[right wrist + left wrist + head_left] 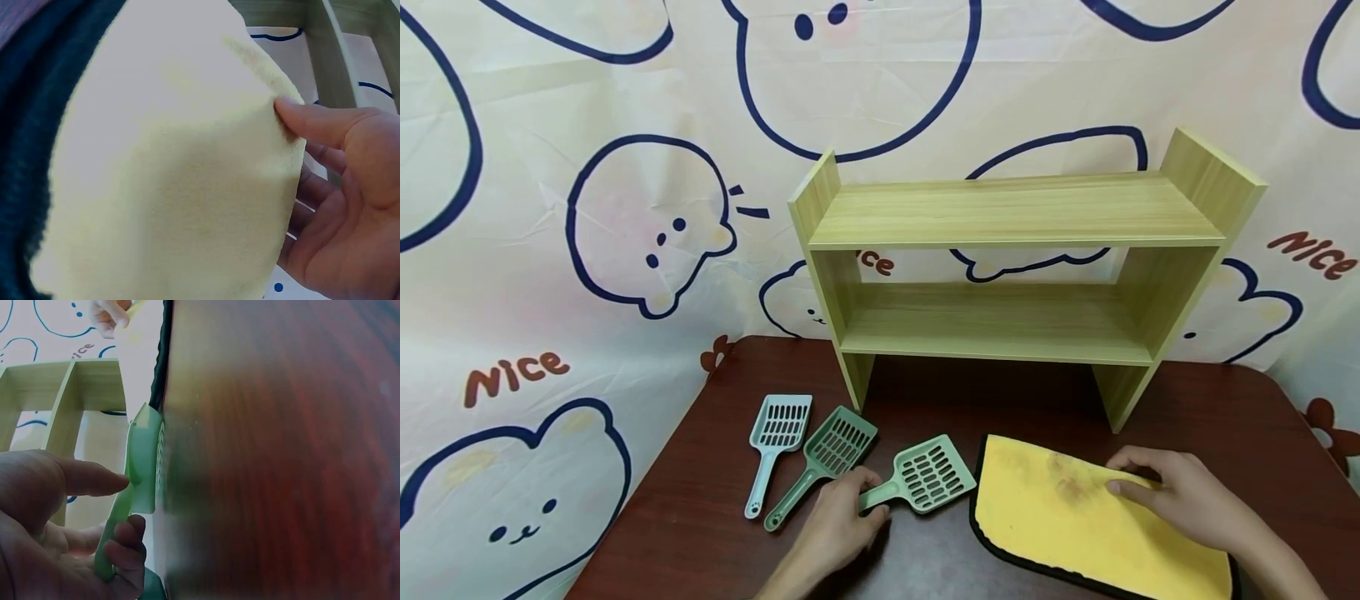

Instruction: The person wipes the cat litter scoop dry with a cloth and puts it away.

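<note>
Wooden shelf [1000, 321] stood before the counter's [932, 558] far edge; our left hand [838, 517] gripped a scoop [925, 477], right hand [1183, 492] pinched cloth [1060, 521].

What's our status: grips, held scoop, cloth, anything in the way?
Left grip holds scoop by handle. Right grip pinches cloth by edge. Possibly in the way: darker scoop, beside left grip.

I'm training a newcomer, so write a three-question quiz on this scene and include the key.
1. How many slotted scoops are in view?
2. True or false: the right hand pinches the edge of the yellow cloth.
3. Which scoop does the left hand hold?
a) pale blue
b) light green
c) dark green

Key: 1. Three; 2. True; 3. b
</note>
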Demonstrator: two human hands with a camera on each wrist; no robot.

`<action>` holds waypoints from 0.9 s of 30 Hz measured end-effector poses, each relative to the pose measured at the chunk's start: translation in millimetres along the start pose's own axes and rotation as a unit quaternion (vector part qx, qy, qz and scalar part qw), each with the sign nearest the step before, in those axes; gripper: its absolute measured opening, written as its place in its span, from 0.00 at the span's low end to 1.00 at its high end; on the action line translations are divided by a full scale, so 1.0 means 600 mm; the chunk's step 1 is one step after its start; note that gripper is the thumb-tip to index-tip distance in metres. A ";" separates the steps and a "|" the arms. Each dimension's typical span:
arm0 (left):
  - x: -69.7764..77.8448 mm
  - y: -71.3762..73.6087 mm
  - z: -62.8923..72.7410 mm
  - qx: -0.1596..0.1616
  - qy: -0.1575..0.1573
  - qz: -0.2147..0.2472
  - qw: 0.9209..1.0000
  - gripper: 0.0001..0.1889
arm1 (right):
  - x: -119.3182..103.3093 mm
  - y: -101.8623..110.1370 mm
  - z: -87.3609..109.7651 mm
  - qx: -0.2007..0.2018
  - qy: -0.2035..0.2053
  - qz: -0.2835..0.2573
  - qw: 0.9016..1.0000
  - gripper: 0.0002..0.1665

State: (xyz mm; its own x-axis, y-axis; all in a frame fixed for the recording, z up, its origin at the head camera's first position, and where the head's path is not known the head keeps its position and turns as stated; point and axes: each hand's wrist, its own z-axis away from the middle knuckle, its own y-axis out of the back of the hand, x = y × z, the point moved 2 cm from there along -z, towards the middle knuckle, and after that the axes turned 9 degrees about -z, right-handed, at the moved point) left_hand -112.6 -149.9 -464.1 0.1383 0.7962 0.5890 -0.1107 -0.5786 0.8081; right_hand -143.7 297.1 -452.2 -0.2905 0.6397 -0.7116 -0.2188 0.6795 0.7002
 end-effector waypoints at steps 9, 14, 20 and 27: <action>0.000 0.013 -0.002 0.048 -0.025 -0.063 0.997 0.12 | -0.025 0.013 0.014 0.003 0.031 -0.062 0.998 0.09; 0.007 0.027 -0.009 0.056 -0.039 -0.058 0.996 0.10 | -0.046 0.018 0.024 0.033 0.067 -0.087 0.993 0.13; 0.013 0.035 -0.015 0.090 -0.048 -0.067 0.993 0.10 | -0.079 0.024 0.031 0.080 0.114 -0.096 0.986 0.19; 0.024 0.041 -0.018 0.114 -0.056 -0.073 0.989 0.11 | -0.108 0.036 0.038 0.141 0.147 -0.109 0.973 0.23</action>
State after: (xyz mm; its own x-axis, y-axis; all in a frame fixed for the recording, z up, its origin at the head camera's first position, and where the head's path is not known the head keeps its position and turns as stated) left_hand -123.9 -150.8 -435.9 0.2464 0.8568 0.4531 0.1415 -0.4943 0.8577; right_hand -108.5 278.6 -392.0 -0.5292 0.3666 -0.7652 -0.0537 0.8856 0.4614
